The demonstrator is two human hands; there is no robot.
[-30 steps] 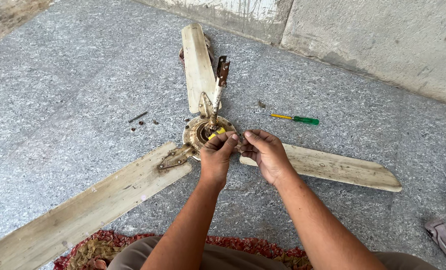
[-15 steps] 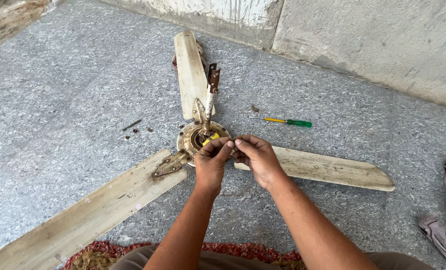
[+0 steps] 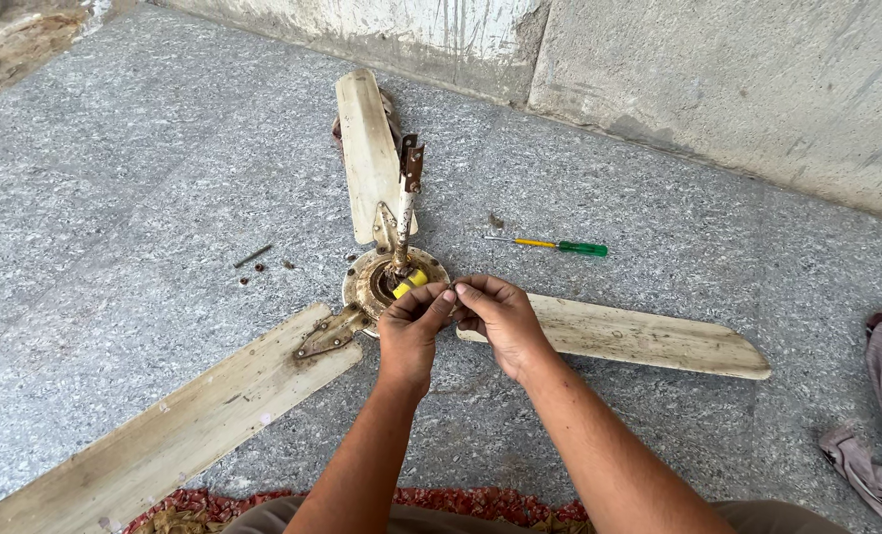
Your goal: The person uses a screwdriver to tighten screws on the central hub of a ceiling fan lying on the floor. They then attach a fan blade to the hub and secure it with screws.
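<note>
Where it lies flat on the speckled grey floor (image 3: 144, 198), ceiling fan (image 3: 394, 280): three dirty cream blades, rusty hub, upright rod, yellow part inside. Left hand (image 3: 411, 331) and right hand (image 3: 498, 318) pinch at the hub's near-right rim; what they grasp cannot be told. Green-handled screwdriver (image 3: 560, 246) far right.

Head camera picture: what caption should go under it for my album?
Both hands, left hand and right hand, meet fingertip to fingertip at the hub of an old ceiling fan lying on the stone floor.
</note>
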